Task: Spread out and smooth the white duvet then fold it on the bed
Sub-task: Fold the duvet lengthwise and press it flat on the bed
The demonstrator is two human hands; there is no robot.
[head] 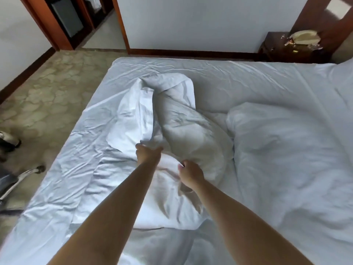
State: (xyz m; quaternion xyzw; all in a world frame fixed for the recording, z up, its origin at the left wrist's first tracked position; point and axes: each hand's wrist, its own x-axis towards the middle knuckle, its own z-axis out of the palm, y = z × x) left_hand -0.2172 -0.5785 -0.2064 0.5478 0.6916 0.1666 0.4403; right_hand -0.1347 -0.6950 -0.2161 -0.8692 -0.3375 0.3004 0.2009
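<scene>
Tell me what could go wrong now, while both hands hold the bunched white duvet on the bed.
1. The left hand and right hand grip the duvet close together, so a pull may drag the twisted bundle rather than open it.
2. The bed sheet underneath is already wrinkled; dragging the duvet could rumple it more.
3. The duvet lies near the bed's left edge, so a strong throw might slide part of it onto the floor.
</scene>
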